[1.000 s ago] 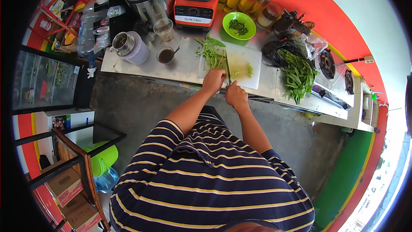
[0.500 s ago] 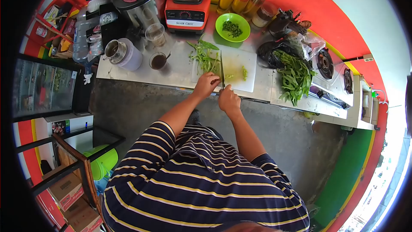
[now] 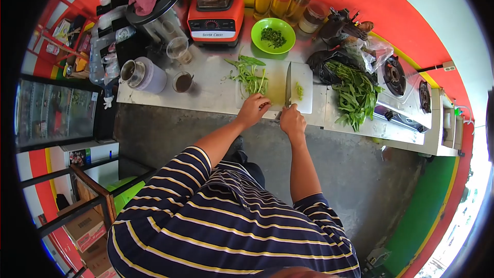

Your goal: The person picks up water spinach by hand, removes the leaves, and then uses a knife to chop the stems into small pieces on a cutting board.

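My right hand [image 3: 293, 120] grips the handle of a kitchen knife [image 3: 288, 83], whose blade points away from me over the white cutting board [image 3: 307, 104]. To the right of the blade lies a small line of chopped green pieces [image 3: 299, 91]. My left hand [image 3: 254, 110] is at the board's near edge, fingers curled together; whatever they may hold is hidden. Just beyond it, leafy green stems [image 3: 250, 75] lie in a loose pile on the board's left side.
Behind the board stands a green bowl [image 3: 286, 46] of chopped greens. A red blender [image 3: 215, 24], oil bottles [image 3: 282, 0] and a glass of dark liquid [image 3: 182, 82] share the metal counter. At right, a leafy bunch [image 3: 357, 98] lies near the gas stove [image 3: 404, 92].
The knife has moved right across the board, away from my left hand and beside the chopped pieces. My left hand has drawn slightly back from the cutting spot.
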Demonstrator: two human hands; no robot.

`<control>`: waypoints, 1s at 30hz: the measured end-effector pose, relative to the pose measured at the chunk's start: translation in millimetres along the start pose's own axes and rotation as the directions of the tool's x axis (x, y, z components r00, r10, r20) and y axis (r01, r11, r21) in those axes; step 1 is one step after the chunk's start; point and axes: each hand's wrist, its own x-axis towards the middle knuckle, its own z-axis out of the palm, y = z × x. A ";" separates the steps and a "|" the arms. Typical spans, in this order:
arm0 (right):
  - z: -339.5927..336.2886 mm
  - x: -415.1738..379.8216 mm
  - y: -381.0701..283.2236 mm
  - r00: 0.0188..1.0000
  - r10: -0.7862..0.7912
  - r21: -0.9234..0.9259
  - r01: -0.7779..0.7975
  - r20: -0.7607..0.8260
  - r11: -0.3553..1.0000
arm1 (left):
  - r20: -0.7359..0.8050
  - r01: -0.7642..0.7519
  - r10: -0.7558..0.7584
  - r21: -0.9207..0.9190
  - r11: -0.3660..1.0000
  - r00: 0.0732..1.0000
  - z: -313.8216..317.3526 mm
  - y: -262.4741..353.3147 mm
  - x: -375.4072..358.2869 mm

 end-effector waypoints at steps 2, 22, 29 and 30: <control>1.6 -0.3 -0.5 1.000 0.000 0.006 0.000 -0.023 1.000 | 0.006 -0.011 0.011 0.024 1.000 1.000 0.2 0.9 -0.1; 29.0 -32.5 -37.6 0.998 -0.061 0.007 0.061 0.029 0.998 | -0.087 0.023 -0.013 0.105 0.994 0.996 -58.7 -13.6 -39.8; 23.7 -35.1 -32.7 0.999 -0.031 -0.047 0.029 -0.032 0.998 | -0.081 0.083 -0.063 0.262 0.962 0.995 -49.0 2.0 -30.5; 21.3 -33.6 -33.0 0.999 -0.013 -0.045 0.011 -0.046 0.999 | -0.069 0.079 -0.063 0.258 0.963 0.996 -45.3 5.4 -25.9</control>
